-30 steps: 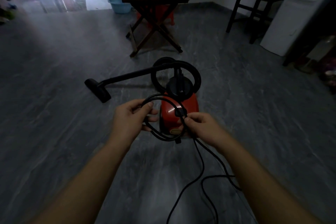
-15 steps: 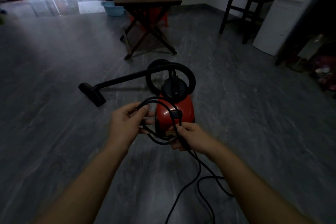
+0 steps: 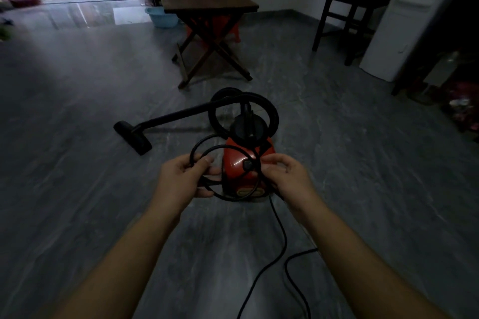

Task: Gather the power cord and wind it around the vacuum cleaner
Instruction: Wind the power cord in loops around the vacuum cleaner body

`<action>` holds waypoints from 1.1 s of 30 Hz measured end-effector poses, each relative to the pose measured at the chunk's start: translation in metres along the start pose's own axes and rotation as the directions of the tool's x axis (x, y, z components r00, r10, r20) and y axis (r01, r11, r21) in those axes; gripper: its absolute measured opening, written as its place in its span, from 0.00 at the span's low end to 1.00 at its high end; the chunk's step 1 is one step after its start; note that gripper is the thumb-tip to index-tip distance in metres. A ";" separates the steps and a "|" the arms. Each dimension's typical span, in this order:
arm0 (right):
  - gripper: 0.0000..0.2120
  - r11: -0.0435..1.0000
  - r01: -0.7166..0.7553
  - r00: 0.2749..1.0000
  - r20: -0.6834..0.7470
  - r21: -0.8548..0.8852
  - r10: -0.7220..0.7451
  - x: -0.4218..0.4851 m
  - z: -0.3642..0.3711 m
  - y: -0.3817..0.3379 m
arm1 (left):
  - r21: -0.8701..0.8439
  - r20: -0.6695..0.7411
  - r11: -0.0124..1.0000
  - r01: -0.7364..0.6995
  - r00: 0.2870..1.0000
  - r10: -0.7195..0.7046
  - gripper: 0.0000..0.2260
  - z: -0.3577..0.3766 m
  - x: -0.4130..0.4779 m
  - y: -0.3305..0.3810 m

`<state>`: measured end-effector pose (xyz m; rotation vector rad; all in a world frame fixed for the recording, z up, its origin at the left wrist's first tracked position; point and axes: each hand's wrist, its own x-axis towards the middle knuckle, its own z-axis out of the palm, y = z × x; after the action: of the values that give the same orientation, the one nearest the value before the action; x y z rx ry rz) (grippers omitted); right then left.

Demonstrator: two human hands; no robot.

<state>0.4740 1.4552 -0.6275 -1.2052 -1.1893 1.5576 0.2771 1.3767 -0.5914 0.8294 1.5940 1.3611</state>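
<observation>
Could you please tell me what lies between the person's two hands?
Head view: loops of the black power cord span from left hand to right hand, with the red canister vacuum cleaner on the floor behind them.

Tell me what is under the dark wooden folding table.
A red plastic stool shows between the crossed legs of the dark wooden folding table; tabletop and legs cover most of it.

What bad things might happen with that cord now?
1. The cord is looped loosely and unevenly in the left hand; the loops might slip out and tangle.
2. The rest of it snakes over the floor below the arms, so it may snag or trip the person when the right hand pulls more in.
</observation>
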 end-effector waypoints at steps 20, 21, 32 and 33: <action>0.09 0.989 0.043 0.978 0.206 -0.144 -0.013 -0.009 -0.009 -0.005 | 0.436 0.124 0.897 -0.067 0.992 0.013 0.11 0.008 -0.005 -0.013; 0.09 0.982 0.068 0.976 0.217 -0.178 -0.028 -0.009 -0.009 -0.005 | 0.486 0.118 0.869 -0.090 0.992 0.037 0.12 0.007 -0.004 -0.016; 0.10 0.854 0.246 0.935 0.345 -0.458 -0.085 -0.009 -0.020 -0.006 | 0.737 0.166 0.579 -0.349 0.923 0.346 0.20 0.002 0.006 -0.026; 0.10 0.847 0.252 0.933 0.350 -0.469 -0.083 -0.009 -0.020 -0.007 | 0.736 0.167 0.579 -0.351 0.923 0.347 0.21 0.003 0.007 -0.025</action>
<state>0.4963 1.4517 -0.6212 -1.1477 -1.9620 1.3747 0.2784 1.3795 -0.6172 1.7352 2.1041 0.8770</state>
